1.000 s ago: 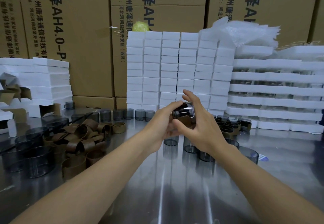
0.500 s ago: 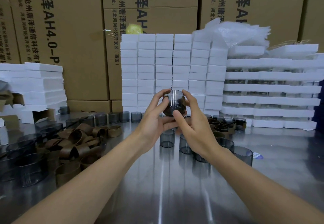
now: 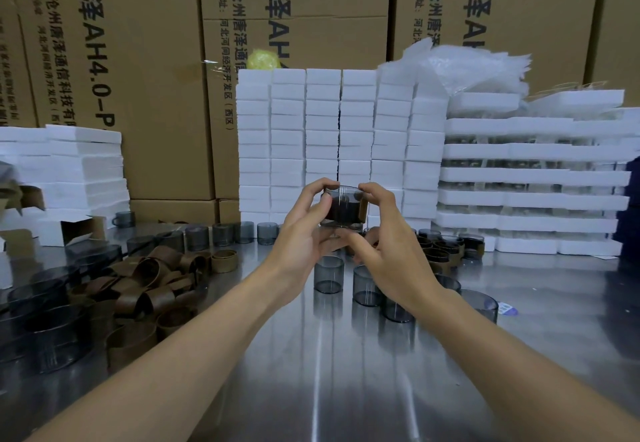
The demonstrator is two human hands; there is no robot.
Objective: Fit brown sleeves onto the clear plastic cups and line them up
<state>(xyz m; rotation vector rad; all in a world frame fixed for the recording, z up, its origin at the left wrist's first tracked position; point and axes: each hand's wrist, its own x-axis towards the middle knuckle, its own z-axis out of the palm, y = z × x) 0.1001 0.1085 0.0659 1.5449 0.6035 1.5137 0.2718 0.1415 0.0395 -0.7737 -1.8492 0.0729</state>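
Lying heaped at the lower left of the frame, loose brown sleeves [image 3: 145, 289] share the steel worktop [image 3: 329, 372] with dark clear cups [image 3: 45, 324], and a row of bare cups [image 3: 221, 233] runs behind them toward the centre. At mid-frame the left hand [image 3: 304, 237] and the right hand [image 3: 388, 251] are raised together, fingertips pinching one cup [image 3: 344, 206] from either side; a sleeve wraps its lower part, its clear rim showing above. Below the hands stand more bare cups [image 3: 328, 273]. To the right, near white foam trays [image 3: 530, 199], sits a cluster of sleeved cups [image 3: 446, 251].
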